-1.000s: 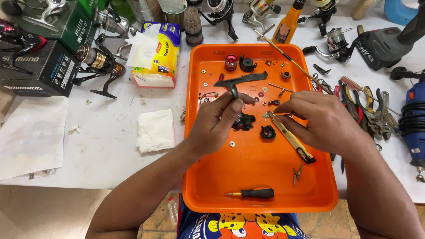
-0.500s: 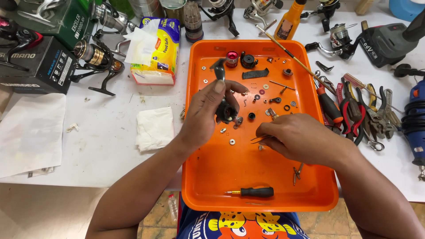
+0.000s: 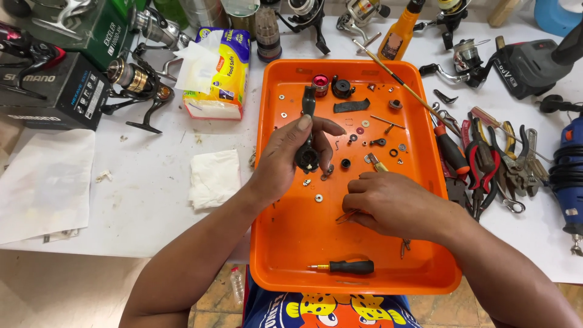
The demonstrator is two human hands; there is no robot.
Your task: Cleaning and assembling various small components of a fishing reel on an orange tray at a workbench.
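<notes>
My left hand grips a black reel part over the middle of the orange tray. The part's long arm points to the far rim. My right hand rests low on the tray floor, closed around a thin yellow-handled tool whose end sticks out above the knuckles. Thin metal tips show under its fingers. Small washers and screws lie scattered between the hands. A red knob, a black round part and a flat black piece lie at the far end.
A black-handled screwdriver lies by the tray's near rim. Pliers and a blue power tool lie to the right. On the left are a white cloth, a tissue pack, fishing reels and boxes.
My right hand has come down and to the left, from the tray's right side to its floor near the middle. My left hand has kept hold of the black part and turned it.
</notes>
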